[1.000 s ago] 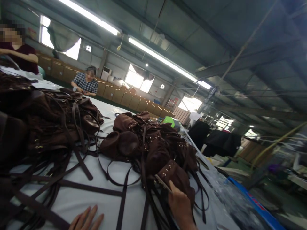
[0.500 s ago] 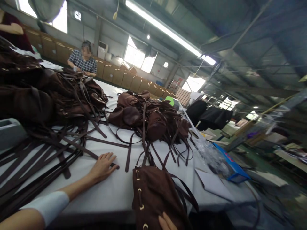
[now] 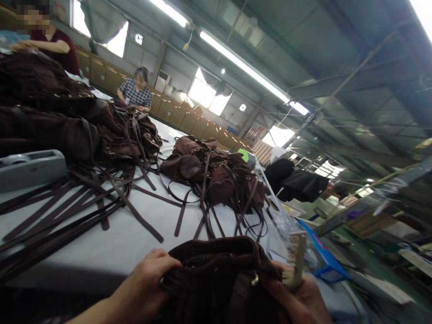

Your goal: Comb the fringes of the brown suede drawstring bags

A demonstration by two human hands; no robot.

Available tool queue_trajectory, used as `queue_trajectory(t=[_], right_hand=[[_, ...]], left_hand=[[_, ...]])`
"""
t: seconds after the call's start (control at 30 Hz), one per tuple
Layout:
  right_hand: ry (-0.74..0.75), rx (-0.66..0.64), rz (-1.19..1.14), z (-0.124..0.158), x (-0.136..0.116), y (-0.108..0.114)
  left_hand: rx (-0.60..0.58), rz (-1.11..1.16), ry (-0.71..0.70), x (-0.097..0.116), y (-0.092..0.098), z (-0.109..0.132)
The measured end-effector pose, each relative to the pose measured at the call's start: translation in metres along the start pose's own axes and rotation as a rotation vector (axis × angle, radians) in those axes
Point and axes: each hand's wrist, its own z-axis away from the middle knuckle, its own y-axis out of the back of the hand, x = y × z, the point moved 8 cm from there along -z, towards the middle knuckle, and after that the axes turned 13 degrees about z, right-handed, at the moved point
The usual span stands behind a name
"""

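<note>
A dark brown bag (image 3: 219, 279) is raised close in front of me with its mouth open and facing up. My left hand (image 3: 148, 281) grips the bag's rim at the left, thumb on top. At the right side of the rim is my right hand (image 3: 300, 297), closed round a pale brush (image 3: 296, 261) whose bristles point left. Its fingers also press against the bag. A brass-coloured fitting shows on the bag's near side. The bag's lower part runs out of the picture and its inside is dark.
A heap of brown bags (image 3: 216, 173) lies on the white-covered table (image 3: 141, 238). More bags (image 3: 60, 130) are piled left, near loose straps (image 3: 77, 207) and a grey tape dispenser (image 3: 37, 168). A blue box (image 3: 329, 256) stands right. Two people are across the table.
My left hand has left the strap end on the table and taken the bag's rim. The bag has come up with its mouth open. A brush now shows in my right hand.
</note>
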Motion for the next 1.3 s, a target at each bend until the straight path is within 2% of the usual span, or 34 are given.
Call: queue_trajectory(t=[0.1,0.17,0.27,0.33,0.43,0.5,0.57,0.67,0.73,0.8,0.87,0.9,0.97,1.03,1.1,1.2,1.3], right_hand=[[0.056,0.021,-0.088,-0.024,-0.003,-0.004],[0.126,0.062,-0.065,-0.051,0.001,-0.015],[0.180,0.206,0.169,-0.085,0.017,-0.037],[0.148,0.257,0.292,-0.091,0.036,-0.059],[0.103,0.191,0.310,-0.075,0.071,-0.111],[0.132,0.162,0.338,-0.051,0.092,-0.151],[0.188,0.186,0.421,-0.026,0.109,-0.188],[0.241,0.241,0.556,0.006,0.129,-0.230],[0.256,0.226,0.576,0.019,0.136,-0.246],[0.276,0.194,0.562,0.026,0.134,-0.255],[0.276,0.148,0.567,0.028,0.129,-0.261],[0.269,0.118,0.580,0.027,0.126,-0.265],[0.252,0.067,0.585,0.024,0.121,-0.270],[0.218,0.026,0.510,0.019,0.120,-0.269],[0.136,-0.049,0.327,0.012,0.126,-0.264],[-0.055,-0.296,-0.060,0.005,0.140,-0.256],[-0.130,-0.512,-0.372,0.006,0.136,-0.245]], left_hand=[[-0.155,-0.017,0.015,0.031,0.015,0.005],[-0.100,-0.019,0.070,0.037,0.029,0.009],[0.057,-0.057,0.210,0.013,0.042,0.011],[0.080,-0.080,0.289,-0.016,0.040,0.012],[0.063,-0.039,0.350,-0.053,0.030,0.019],[0.076,0.025,0.356,-0.066,0.028,0.026],[0.076,0.120,0.362,-0.072,0.028,0.033],[0.022,0.451,0.477,-0.081,0.025,0.045],[-0.074,0.706,0.582,-0.082,0.018,0.053],[-0.233,0.830,0.592,-0.073,0.011,0.057],[-0.356,0.721,0.536,-0.067,0.009,0.056],[-0.359,0.594,0.519,-0.068,0.011,0.055],[-0.266,0.343,0.539,-0.077,0.020,0.051],[-0.166,0.307,0.623,-0.089,0.025,0.052],[-0.129,0.517,0.708,-0.098,0.021,0.057],[-0.100,0.894,0.726,-0.099,0.016,0.060],[-0.081,0.974,0.662,-0.092,0.021,0.055]])
